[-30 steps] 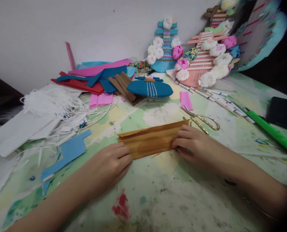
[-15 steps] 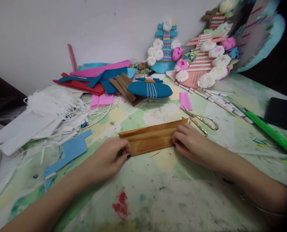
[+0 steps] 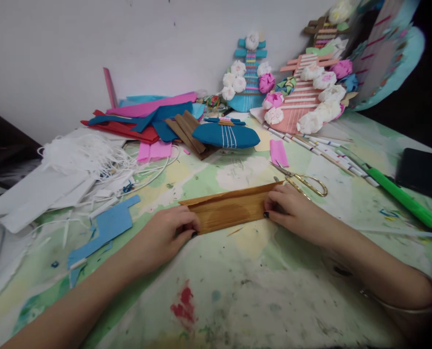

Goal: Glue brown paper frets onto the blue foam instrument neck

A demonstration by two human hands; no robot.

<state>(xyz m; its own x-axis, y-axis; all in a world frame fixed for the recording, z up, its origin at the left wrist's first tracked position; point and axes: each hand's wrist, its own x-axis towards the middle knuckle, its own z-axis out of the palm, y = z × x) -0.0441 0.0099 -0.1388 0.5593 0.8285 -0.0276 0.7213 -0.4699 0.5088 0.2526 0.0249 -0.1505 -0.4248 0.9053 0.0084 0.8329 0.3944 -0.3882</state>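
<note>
A strip of brown crepe paper (image 3: 230,211) lies flat at the middle of the table, its far edge folded over. My left hand (image 3: 170,232) grips the strip's left end with curled fingers, the thumb at the near corner. At the other end my right hand (image 3: 286,206) has its fingers closed on the paper. Gold-handled scissors (image 3: 306,182) lie just beyond my right hand. Farther back sits a blue padded oval piece (image 3: 226,134) with white strings, beside folded brown strips (image 3: 187,131).
White string (image 3: 80,157) and white sheets (image 3: 52,189) cover the left side, near a blue scrap (image 3: 112,225). A green cutter (image 3: 405,196) and a black phone-like object (image 3: 423,172) lie right. Flower-decorated models (image 3: 250,77) stand at the back.
The fingers of my right hand have shifted slightly along the strip's right end, and the folded far edge looks wider there. My left hand stays at the left end.
</note>
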